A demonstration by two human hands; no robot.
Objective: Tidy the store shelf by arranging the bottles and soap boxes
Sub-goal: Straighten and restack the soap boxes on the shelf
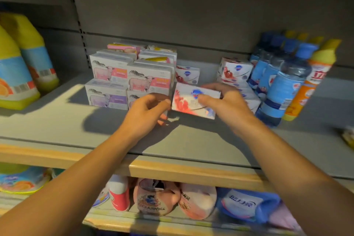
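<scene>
Right hand [226, 101] grips a red-and-white soap box [193, 101] just right of the sheep-print box stack [132, 76]; left hand [147, 115], fingers curled, touches the stack's front corner.

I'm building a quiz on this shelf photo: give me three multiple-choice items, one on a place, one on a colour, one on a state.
1. Where do the blue-capped bottles stand?
A. right of the soap boxes
B. left of them
C. lower shelf

2. What colour are the big bottles at far left?
A. red
B. yellow
C. black

3. What is the right hand doing?
A. hanging idle
B. pressing the shelf
C. holding a white soap box

Answers: A, they crowd the right end; B, their bodies are yellow; C, its thumb lies across the box front.
</scene>
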